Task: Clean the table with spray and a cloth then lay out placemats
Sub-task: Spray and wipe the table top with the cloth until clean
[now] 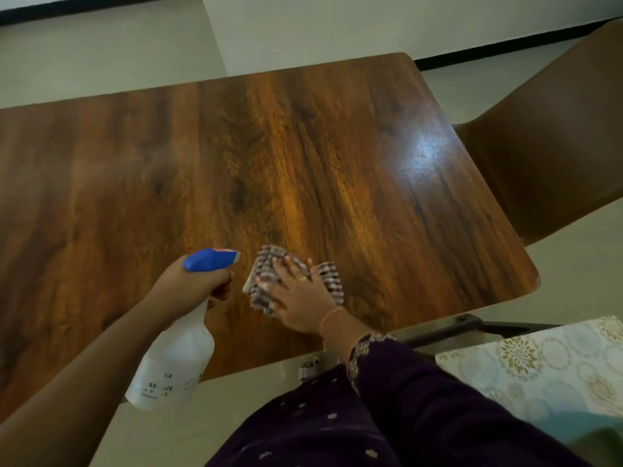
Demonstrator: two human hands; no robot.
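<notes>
Nearest me, the spray bottle (175, 358) hangs from my left hand (190, 281), fingers curled round its neck under the blue trigger head (210, 259). It is stiff plastic, likely light, and the neck is the sure place to hold it (how much liquid is in the white body I cannot tell). A patterned sheet (539, 365) lies at my right, perhaps a placemat. Further out, my right hand (298, 298) lies flat, fingers straight, pressing the checked cloth (266, 264) onto the counter (303, 146) near its front edge. The cloth is soft and limp, so it should slide best under a spread palm. A chair (556, 146) stands beyond the counter's right edge.
</notes>
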